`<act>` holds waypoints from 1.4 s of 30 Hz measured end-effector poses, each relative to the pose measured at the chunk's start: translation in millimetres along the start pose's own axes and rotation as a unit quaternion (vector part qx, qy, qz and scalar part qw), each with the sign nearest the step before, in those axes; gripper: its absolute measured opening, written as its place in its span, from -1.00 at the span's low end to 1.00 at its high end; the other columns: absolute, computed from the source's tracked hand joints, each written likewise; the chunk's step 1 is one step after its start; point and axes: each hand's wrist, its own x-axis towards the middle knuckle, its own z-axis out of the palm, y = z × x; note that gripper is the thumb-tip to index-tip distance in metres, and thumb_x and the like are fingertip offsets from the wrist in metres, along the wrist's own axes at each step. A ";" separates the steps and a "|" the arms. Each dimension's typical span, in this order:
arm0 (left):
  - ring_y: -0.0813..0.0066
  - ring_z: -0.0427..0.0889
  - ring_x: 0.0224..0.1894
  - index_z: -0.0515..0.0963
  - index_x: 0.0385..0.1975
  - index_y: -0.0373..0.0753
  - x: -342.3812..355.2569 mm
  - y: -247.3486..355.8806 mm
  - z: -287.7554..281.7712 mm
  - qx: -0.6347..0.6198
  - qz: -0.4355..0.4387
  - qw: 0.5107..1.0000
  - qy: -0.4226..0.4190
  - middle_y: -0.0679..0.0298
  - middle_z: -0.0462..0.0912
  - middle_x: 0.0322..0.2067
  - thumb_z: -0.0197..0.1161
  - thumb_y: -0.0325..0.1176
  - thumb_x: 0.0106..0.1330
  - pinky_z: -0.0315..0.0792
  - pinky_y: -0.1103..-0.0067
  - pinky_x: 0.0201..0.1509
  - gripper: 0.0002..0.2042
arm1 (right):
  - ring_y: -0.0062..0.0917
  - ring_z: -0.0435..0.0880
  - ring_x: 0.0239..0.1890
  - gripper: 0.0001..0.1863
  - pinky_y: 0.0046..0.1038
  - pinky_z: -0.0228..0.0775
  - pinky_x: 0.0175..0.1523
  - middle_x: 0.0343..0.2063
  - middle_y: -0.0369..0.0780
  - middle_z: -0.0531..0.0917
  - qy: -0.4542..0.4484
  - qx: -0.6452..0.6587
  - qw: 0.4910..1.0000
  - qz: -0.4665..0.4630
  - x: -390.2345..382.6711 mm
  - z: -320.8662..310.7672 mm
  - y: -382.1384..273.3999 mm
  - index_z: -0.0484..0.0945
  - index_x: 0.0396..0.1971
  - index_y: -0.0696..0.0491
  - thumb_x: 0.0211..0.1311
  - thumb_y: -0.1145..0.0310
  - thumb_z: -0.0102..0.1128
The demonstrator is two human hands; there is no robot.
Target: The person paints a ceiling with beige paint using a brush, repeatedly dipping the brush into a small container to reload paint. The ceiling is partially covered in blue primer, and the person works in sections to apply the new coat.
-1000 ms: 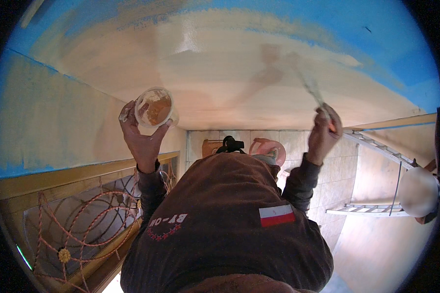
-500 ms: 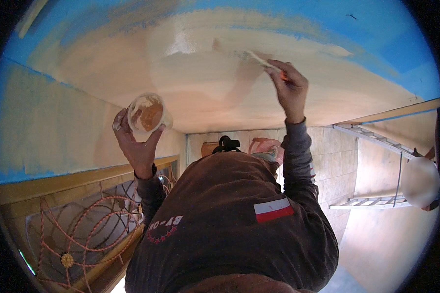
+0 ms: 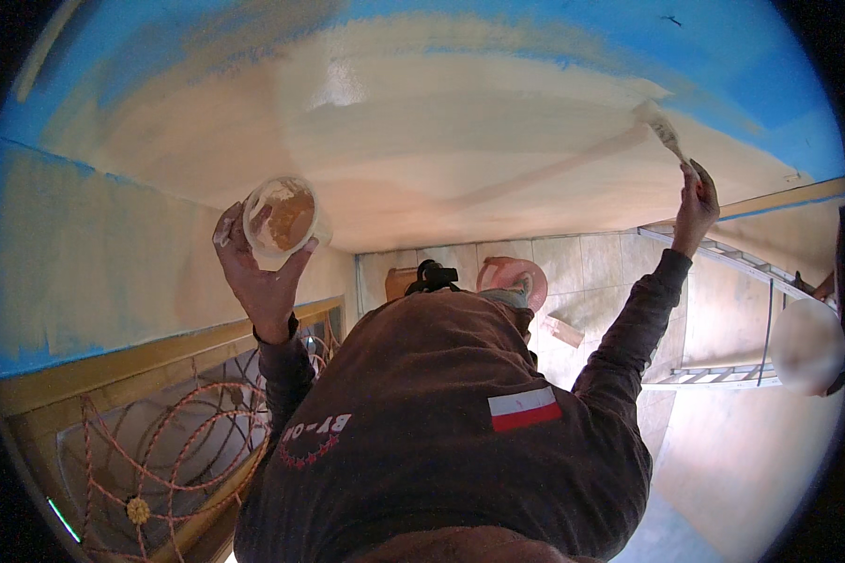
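My left hand (image 3: 261, 281) is wrapped round a white plastic pot (image 3: 322, 225), its mouth turned toward me, with peach-beige paint (image 3: 292, 218) inside and smeared on the rim. Out to the right, my right hand (image 3: 697, 208) grips a paintbrush (image 3: 666, 134) by its handle. The bristles meet the wall (image 3: 422, 159) near the border between beige and blue paint. A pale, wet-looking stroke lies just above the brush tip.
A window with a twisted metal grille (image 3: 164, 441) is at the lower left. A pink round container (image 3: 498, 273) stands on the tiled floor (image 3: 603, 263). A metal ladder (image 3: 723, 253) is at the right, with another person partly visible beside it.
My right hand has swept the brush along the wall to the right, the arm stretching outward. My left hand keeps the pot in almost the same place.
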 end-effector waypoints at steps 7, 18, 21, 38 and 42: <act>0.22 0.41 0.27 0.17 0.26 -0.29 -1.6 -6.5 -4.1 0.028 0.009 1.000 -0.001 0.06 0.38 0.21 0.64 -0.49 -0.15 0.31 0.34 0.40 -0.07 | -0.83 0.35 -0.51 -0.69 -0.70 0.15 -0.46 -0.46 -0.38 0.65 0.094 0.002 0.995 0.024 -11.2 -24.8 -11.2 0.71 -0.10 0.16 0.27 0.27 0.37; 0.20 0.39 0.29 0.17 0.28 -0.28 -1.1 -2.1 -3.8 0.048 0.008 0.999 -0.005 0.04 0.36 0.22 0.63 -0.50 -0.13 0.31 0.32 0.40 -0.07 | -0.80 0.48 -0.45 -0.80 -0.73 0.28 -0.38 -0.39 -0.35 0.69 -0.172 0.160 0.971 0.044 -55.8 76.4 -91.0 0.71 -0.16 0.16 0.23 0.46 0.38; 0.19 0.39 0.29 0.18 0.28 -0.28 -0.3 -1.9 -2.1 -0.003 -0.004 1.000 -0.002 0.03 0.36 0.22 0.63 -0.52 -0.15 0.32 0.31 0.40 -0.07 | -0.74 0.58 -0.34 -0.79 -0.69 0.42 -0.23 -0.35 -0.32 0.72 -0.172 0.148 0.974 -0.012 -40.6 93.7 -97.4 0.71 -0.15 0.17 0.24 0.44 0.39; 0.22 0.41 0.26 0.20 0.25 -0.28 0.9 -7.5 -10.4 0.050 0.016 0.999 0.006 0.06 0.38 0.20 0.64 -0.47 -0.15 0.32 0.30 0.39 -0.09 | -0.85 0.25 -0.54 -0.72 -0.72 0.03 -0.48 -0.38 -0.34 0.69 0.054 0.099 0.994 0.001 17.2 -54.8 -3.2 0.69 -0.08 0.19 0.30 0.36 0.32; 0.24 0.43 0.25 0.21 0.24 -0.28 2.5 -6.2 -9.1 0.034 0.018 0.999 -0.005 0.08 0.40 0.18 0.65 -0.46 -0.17 0.35 0.32 0.37 -0.08 | -0.84 0.35 -0.55 -0.75 -0.75 0.09 -0.49 -0.33 -0.20 0.76 0.063 0.117 0.991 0.013 -26.7 -16.2 -44.7 0.66 -0.09 0.23 0.29 0.44 0.28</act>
